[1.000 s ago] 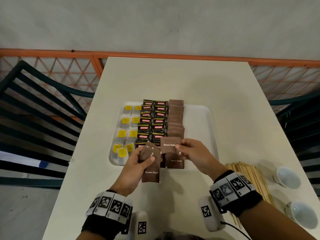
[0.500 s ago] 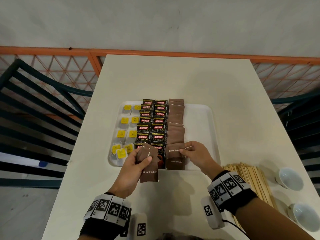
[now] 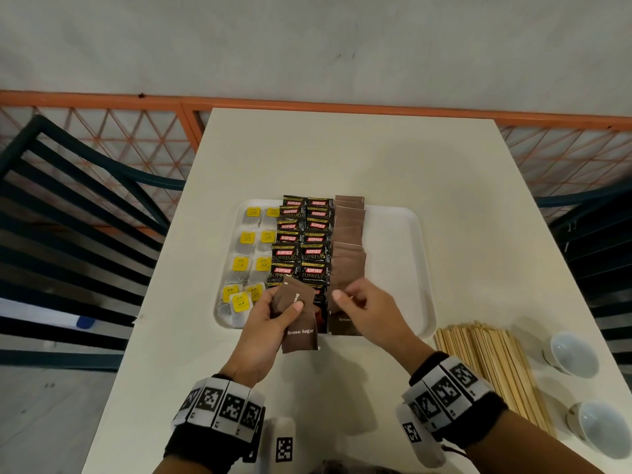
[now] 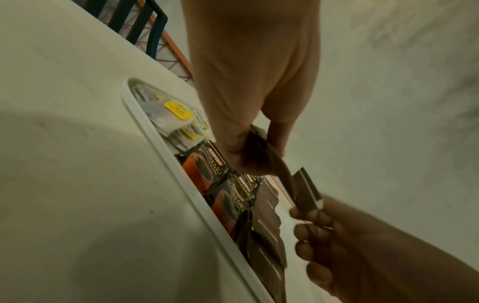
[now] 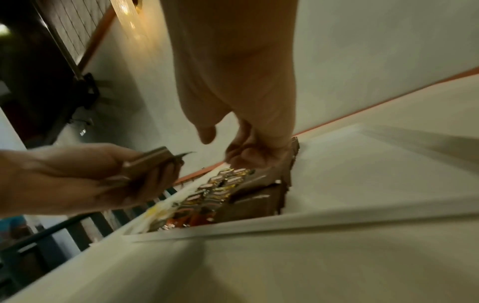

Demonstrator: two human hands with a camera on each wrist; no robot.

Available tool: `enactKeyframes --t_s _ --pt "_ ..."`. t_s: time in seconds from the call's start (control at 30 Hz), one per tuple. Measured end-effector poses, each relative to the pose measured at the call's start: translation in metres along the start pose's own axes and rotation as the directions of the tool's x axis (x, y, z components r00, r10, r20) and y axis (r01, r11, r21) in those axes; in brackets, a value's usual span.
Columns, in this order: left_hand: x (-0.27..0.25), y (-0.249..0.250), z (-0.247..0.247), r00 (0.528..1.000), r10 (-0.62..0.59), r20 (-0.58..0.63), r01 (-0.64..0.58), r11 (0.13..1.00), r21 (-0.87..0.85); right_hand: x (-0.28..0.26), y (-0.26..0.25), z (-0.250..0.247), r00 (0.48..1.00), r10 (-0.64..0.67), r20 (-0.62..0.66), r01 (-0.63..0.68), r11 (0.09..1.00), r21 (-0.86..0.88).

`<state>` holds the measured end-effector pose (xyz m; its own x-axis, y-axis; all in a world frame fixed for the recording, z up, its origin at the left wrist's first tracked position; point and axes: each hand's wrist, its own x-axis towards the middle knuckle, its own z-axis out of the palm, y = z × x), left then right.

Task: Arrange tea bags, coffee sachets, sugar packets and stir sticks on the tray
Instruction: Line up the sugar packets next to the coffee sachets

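Head view showed your left hand (image 3: 270,323) gripping a small fan of brown sugar packets (image 3: 297,319), thumb pressed on top and fingers (image 4: 274,141) curled underneath, held just over the near edge of the tray (image 3: 403,268). Your right hand (image 3: 367,311) sat over the near end of the sugar column (image 3: 349,241) on the tray, fingers curled down onto the packets; whether it actually pinched one, you could not tell from any view, since the fingertips were hidden by the hand itself.

On the tray, the tea bags (image 3: 251,249) with yellow tags lay in two columns at the left, the black coffee sachets (image 3: 302,241) in two columns beside them, and the brown sugar column just right of those, its packets overlapping. The right part of the tray was bare.

The stir sticks (image 3: 489,364) lay in a loose bundle on the table (image 3: 342,155), off the tray's near right corner. Two white cups (image 3: 573,352) stood on the table just right of the sticks.
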<state>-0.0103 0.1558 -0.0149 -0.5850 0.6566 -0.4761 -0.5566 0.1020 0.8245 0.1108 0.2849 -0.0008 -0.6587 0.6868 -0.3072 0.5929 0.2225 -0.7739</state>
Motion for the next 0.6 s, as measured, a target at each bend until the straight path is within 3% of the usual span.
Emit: enactKeyframes --t_s 0.1,0.17,0.43,0.6 --pt "0.003 0.001 0.003 0.997 0.043 -0.060 -0.045 0.998 -0.037 -0.010 -0.018 0.006 0.939 0.022 0.343 -0.054 0.995 0.084" --pt "0.004 0.002 0.004 0.994 0.069 -0.087 -0.073 0.996 -0.046 -0.009 -0.021 0.012 0.914 0.005 0.405 -0.066 0.988 0.136" --pt "0.006 0.008 -0.009 0.978 0.111 -0.177 -0.117 0.993 -0.020 0.001 -0.011 0.008 0.951 0.043 0.306 -0.176 0.889 0.423" --pt "0.006 0.005 -0.019 0.978 0.080 -0.193 -0.088 0.996 -0.033 0.015 0.008 -0.012 0.983 0.155 0.094 -0.181 0.874 0.450"
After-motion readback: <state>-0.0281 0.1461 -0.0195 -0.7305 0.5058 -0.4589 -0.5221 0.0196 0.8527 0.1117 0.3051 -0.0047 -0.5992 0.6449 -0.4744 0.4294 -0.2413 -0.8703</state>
